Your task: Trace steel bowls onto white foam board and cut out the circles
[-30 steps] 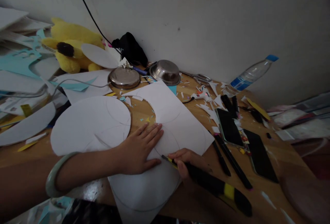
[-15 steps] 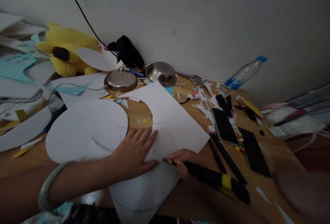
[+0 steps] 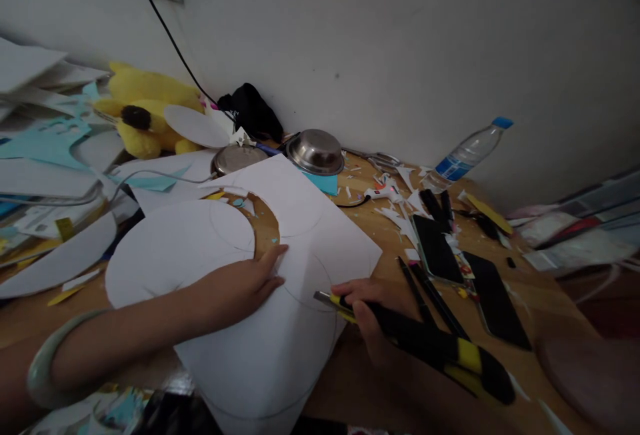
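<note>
My right hand (image 3: 373, 311) is wrapped round a black and yellow utility knife (image 3: 430, 341), whose blade is out over a white sheet (image 3: 300, 315) marked with pencil curves. My left hand (image 3: 250, 285) is at the curved cut edge of that sheet, near the round white piece (image 3: 180, 241). Its thumb and a finger show apart at the sheet, while the other fingers are hidden. A green bangle (image 3: 55, 355) circles the left wrist.
Behind the sheet are a metal bowl (image 3: 316, 151), a round metal lid (image 3: 237, 159) and a glue gun (image 3: 383, 191). To the right are a bottle (image 3: 465, 155), phones (image 3: 493, 298) and black pens (image 3: 440, 301). A yellow plush toy (image 3: 150, 95) sits at the left.
The white sheet has shifted left, with my left hand, which has turned and moved left over it. The knife blade stands clearer of my left hand. The view has tilted up slightly.
</note>
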`<state>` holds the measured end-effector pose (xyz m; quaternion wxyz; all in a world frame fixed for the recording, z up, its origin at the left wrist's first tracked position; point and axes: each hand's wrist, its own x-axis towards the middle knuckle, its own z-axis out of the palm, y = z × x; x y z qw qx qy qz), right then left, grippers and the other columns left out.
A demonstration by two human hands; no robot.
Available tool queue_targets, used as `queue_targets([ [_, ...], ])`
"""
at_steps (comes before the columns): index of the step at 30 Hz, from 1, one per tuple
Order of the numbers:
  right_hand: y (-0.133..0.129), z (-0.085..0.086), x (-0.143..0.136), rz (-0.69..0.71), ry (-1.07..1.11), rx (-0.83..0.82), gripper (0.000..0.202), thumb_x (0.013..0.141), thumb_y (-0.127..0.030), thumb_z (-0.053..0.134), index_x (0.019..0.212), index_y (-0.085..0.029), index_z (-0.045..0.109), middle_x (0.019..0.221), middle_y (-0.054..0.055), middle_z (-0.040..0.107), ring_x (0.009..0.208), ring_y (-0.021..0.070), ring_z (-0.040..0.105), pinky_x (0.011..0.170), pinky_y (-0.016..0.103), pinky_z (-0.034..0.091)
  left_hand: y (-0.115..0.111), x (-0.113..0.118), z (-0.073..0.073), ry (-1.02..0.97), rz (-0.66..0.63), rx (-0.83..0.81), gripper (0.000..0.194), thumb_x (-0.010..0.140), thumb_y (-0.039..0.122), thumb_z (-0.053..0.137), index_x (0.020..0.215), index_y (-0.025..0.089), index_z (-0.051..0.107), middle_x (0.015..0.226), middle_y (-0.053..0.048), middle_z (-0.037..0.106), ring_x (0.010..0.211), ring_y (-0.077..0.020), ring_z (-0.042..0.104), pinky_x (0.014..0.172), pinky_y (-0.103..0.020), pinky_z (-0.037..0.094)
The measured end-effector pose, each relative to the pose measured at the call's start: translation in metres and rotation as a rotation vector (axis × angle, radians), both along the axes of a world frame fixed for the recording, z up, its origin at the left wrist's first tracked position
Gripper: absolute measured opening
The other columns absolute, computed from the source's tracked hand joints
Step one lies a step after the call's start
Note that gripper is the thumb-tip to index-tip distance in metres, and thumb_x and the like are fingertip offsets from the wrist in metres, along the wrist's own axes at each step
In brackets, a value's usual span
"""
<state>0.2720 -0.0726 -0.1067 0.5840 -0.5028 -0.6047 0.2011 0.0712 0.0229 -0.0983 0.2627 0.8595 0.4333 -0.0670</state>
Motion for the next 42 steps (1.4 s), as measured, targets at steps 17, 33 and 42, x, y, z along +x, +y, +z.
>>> queue_targets([
  [17,0.003,-0.024,-0.020,0.117,0.230,-0.424,0.025,0.086,-0.037,0.051,0.079,-0.019,0.066,0.074,0.003,0.068,0.059,0.0114,0.062,0.047,0.016,0.049,0.040,0.017,-0.001,0.056,-0.251,0.128,0.046,0.082,0.054,0.048,0.114,0.020,0.048,0.082,-0.006,0.065,0.073,-0.0241,0.063,0.058,-0.028,0.041],
  [33,-0.002,-0.037,-0.036,0.099,0.142,-0.078,0.013,0.073,-0.014,0.057,0.065,-0.024,0.059,0.068,-0.005,0.069,0.058,0.0113,0.063,0.057,0.020,0.051,0.036,0.022,-0.006,0.050,-0.251,0.161,0.032,0.082,0.052,0.050,0.082,0.020,0.054,0.071,-0.002,0.063,0.068,-0.0195,0.061,0.051,-0.024,0.033],
  [42,-0.006,-0.047,-0.032,0.205,0.022,-0.037,0.017,0.071,-0.011,0.056,0.072,-0.028,0.056,0.074,-0.002,0.071,0.059,0.0161,0.067,0.055,0.026,0.054,0.019,0.029,-0.021,0.068,-0.222,0.378,0.034,0.091,0.041,0.034,0.096,0.015,0.056,0.082,-0.011,0.067,0.076,-0.0268,0.065,0.060,-0.034,0.047],
])
